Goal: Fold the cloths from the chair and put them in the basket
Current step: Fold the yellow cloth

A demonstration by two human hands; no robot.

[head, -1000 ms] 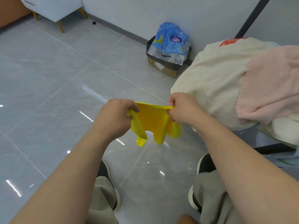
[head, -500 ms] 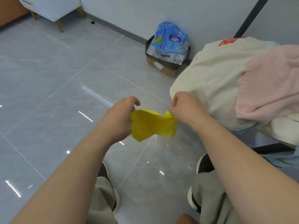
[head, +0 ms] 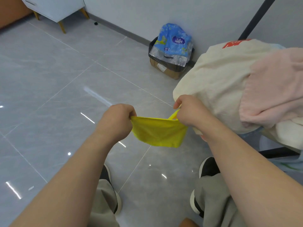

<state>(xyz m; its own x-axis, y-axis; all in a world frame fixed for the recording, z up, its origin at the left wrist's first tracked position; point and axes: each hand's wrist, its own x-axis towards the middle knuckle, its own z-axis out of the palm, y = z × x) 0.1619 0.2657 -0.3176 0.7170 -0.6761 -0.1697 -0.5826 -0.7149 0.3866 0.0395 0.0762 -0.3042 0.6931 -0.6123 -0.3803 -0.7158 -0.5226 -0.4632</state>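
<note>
The fingers of the left hand (head: 117,119) are curled tight round one top corner of the yellow cloth (head: 157,134); the right hand (head: 191,112) pinches the opposite corner, thumb against bent fingers, with a small yellow scrap poking up beside its knuckles, perhaps a loose corner, though the view is too poor to say.

The cloth lies directly between the two hands at the centre of the frame, in the air above the grey floor (head: 65,95); its held top edge is its long axis, running left to right and rising a little toward the right hand; the rest sags below that edge toward the lower frame. Neither hand is nearer; each holds one end, so the next fold probably means bringing the two ends together.

Just beyond the right hand, at the right of the frame, the cream cloth (head: 211,79) is heaped with the pink cloth (head: 275,89) lying over it, both unfolded; the chair beneath them is mostly hidden. No basket is in view. A cardboard box (head: 165,69) stands against the wall, upper centre.
</note>
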